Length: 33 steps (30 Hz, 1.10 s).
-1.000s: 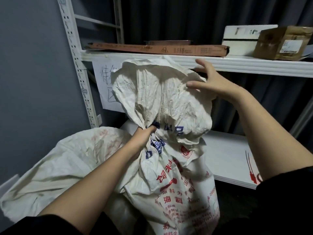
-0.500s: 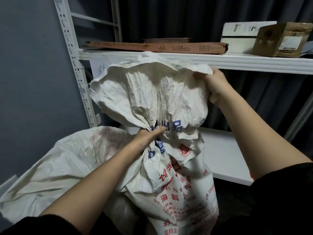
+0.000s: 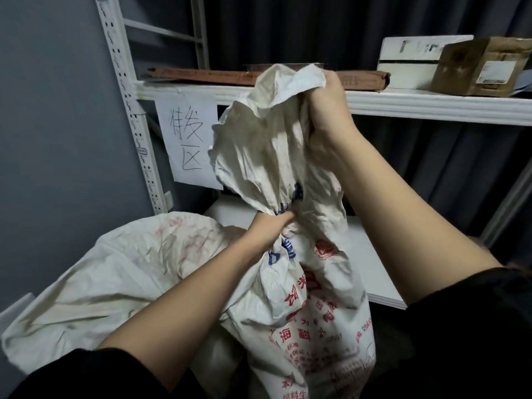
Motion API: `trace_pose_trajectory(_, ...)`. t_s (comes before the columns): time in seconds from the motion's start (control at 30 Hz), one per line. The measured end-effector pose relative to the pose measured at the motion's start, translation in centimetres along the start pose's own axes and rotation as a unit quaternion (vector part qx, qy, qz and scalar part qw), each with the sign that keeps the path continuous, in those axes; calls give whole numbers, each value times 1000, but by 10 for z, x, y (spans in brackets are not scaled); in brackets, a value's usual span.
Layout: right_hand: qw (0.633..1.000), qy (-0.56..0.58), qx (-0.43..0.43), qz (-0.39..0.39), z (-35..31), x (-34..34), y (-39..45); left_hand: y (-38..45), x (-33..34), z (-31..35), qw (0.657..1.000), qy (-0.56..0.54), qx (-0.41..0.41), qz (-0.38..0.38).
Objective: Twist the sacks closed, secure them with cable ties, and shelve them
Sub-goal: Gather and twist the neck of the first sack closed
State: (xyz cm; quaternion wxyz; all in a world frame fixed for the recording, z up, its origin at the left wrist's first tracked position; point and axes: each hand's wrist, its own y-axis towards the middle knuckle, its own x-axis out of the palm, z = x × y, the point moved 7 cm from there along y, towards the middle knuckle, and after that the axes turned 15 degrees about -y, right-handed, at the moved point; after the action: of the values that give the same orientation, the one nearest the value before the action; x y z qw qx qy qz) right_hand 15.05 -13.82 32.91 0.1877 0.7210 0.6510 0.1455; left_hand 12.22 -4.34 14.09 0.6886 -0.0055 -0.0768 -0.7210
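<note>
A white woven sack (image 3: 313, 318) with red and blue print stands upright in front of the shelving. My left hand (image 3: 270, 228) grips its gathered neck at mid height. My right hand (image 3: 328, 110) clutches the loose top of the sack, bunched together and held up at the level of the upper shelf. A second white sack (image 3: 115, 272) lies slumped to the left, low down. No cable tie is in view.
White metal shelving: an upper shelf (image 3: 431, 103) carries a flat brown carton (image 3: 201, 76), a white box (image 3: 408, 61) and a brown cardboard box (image 3: 483, 64). The lower white shelf board (image 3: 371, 266) lies behind the sack. A handwritten paper sign (image 3: 187, 139) hangs at left.
My right hand went from open at the sack's top edge to clutching it, then gathered the spread top into a narrow bunch and moved left. My left hand stayed on the neck.
</note>
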Motion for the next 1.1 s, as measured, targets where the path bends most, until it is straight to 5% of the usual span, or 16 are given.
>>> trace_pose_trajectory(0.1,990,-94,20,-106,16,-6,5,1,-13,-7,999,-14,-32,24)
trace_pose_trajectory(0.23,963,-84,43,-253,49,-28,-18,3,-28,-9,993,-79,-44,71)
trace_pose_trajectory(0.37,908,-130,114,-381,104,-39,-61,4,-31,-6,992,-98,-49,69)
trace_pose_trajectory(0.53,855,-221,130,-450,144,-34,-102,7,-31,-7,987,-127,-61,83)
trace_pose_trajectory(0.73,934,-281,77,-208,162,-34,-94,5,-24,-17,980,-149,-103,79)
trace_pose_trajectory(0.9,959,-274,75,-15,163,-43,-93,-1,-9,-14,983,-167,-77,16)
trace_pose_trajectory(1.1,940,-336,54,21,153,-10,-117,6,0,-1,993,-91,41,63)
